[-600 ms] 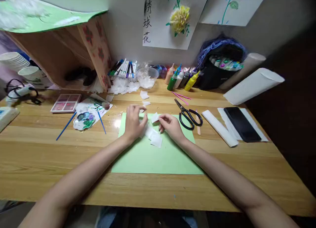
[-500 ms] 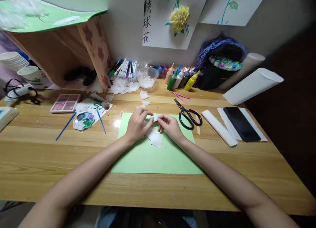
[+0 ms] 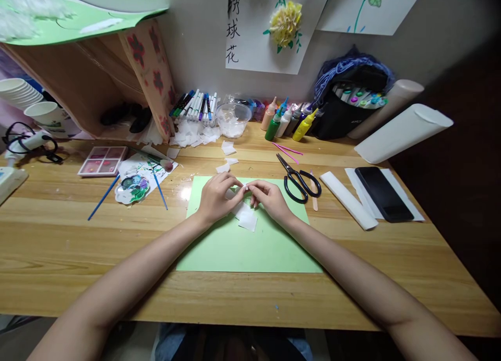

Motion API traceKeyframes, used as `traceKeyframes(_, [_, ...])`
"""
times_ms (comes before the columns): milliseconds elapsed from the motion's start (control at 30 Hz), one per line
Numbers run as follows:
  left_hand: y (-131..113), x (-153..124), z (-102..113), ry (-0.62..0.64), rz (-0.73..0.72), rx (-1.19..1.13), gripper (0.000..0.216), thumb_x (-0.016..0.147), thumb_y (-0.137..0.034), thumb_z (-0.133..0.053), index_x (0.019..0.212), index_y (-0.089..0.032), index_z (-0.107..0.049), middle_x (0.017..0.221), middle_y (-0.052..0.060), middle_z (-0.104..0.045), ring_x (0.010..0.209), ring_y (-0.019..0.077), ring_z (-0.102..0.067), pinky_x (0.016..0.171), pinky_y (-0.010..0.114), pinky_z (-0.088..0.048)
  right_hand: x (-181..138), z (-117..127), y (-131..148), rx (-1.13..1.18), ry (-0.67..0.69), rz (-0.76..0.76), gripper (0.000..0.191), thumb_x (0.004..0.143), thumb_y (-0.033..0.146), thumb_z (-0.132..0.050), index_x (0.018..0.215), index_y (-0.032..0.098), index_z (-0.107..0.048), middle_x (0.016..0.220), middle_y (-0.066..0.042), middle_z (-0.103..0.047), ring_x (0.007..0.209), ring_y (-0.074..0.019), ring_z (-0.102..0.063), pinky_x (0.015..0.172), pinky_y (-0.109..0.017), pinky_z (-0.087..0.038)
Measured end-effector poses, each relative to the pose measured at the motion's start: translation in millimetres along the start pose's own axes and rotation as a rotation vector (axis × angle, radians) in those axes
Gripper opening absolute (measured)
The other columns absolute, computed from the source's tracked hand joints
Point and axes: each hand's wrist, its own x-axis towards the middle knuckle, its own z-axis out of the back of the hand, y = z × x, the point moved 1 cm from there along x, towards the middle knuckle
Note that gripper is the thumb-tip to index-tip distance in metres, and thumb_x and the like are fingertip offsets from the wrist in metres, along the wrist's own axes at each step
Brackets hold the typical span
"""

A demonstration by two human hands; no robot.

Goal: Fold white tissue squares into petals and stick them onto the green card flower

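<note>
Over the upper part of a green paper sheet [image 3: 250, 254], my left hand [image 3: 219, 198] and my right hand [image 3: 270, 198] meet at the fingertips. Between them is a small piece of white paper [image 3: 246, 187], pinched by both and mostly covered by the fingers. Several white paper squares [image 3: 248, 221] lie on the sheet below my hands, some partly under my left hand. More white pieces [image 3: 223, 168] rest just past the sheet's far edge. Black-handled scissors [image 3: 299, 181] lie open to the right of my right hand, partly over the sheet.
Left: blue brushes [image 3: 104, 196], a paint palette [image 3: 133, 189] and a pink paint box [image 3: 102, 161]. Behind: markers [image 3: 198, 106], a clear bowl [image 3: 234, 120], paint bottles [image 3: 274, 125]. Right: a wooden stick [image 3: 314, 194], a white roll [image 3: 348, 200], a phone [image 3: 383, 194].
My fingertips have drawn closer together, and the white piece between them looks smaller and more covered. The loose squares and tools stay where they were; the view has tilted slightly.
</note>
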Motion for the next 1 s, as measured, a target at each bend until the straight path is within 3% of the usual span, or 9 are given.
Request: traceKeyframes(1000, [0.7, -1.6, -2.4, -0.017, 0.019, -0.025, 0.01, 0.079, -0.024, -0.062, 0.072, -0.018, -0.062, 0.073, 0.002, -0.062, 0.069, 0.0138, -0.056, 0.063, 0.026, -0.042, -2.7, -0.6, -1.9, -0.085, -0.014, 0.039, 0.027, 0.072, 0.037, -0.07, 0.084, 0.014, -0.065, 0.074, -0.004, -0.066, 0.057, -0.0112, -0.059, 0.055, -0.025, -0.047])
